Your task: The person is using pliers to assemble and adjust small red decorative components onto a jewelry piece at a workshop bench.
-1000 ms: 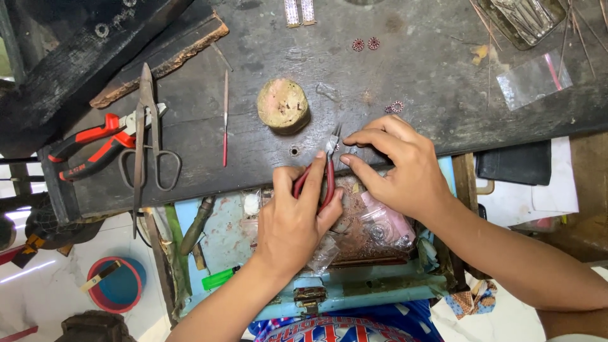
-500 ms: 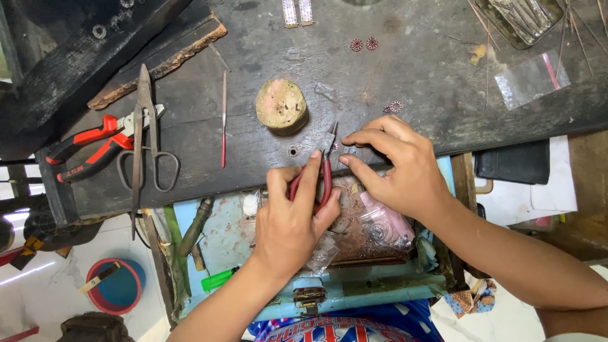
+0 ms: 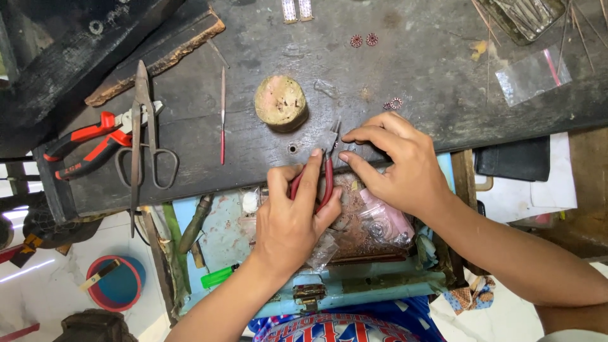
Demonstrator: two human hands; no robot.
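My left hand (image 3: 293, 218) grips small red-handled pliers (image 3: 325, 170), their thin jaws pointing up onto the dark wooden workbench (image 3: 411, 76). My right hand (image 3: 399, 166) rests beside the jaws, thumb and forefinger pinched at the pliers' tip on something too small to make out. A round wooden block (image 3: 280, 102) stands just above and left of the pliers. A small reddish ring-shaped ornament (image 3: 395, 103) lies right above my right fingers.
Metal shears (image 3: 144, 136), larger red-handled pliers (image 3: 88, 142) and a thin red-tipped tool (image 3: 222, 117) lie at left. Two more reddish ornaments (image 3: 364, 40) sit farther back. A clear plastic bag (image 3: 532, 75) is at right. An open blue drawer (image 3: 221, 234) with pink bags lies below the bench.
Both hands stay at the same spot by the bench edge; the left forefinger has shifted slightly along the pliers. Nothing else moved.
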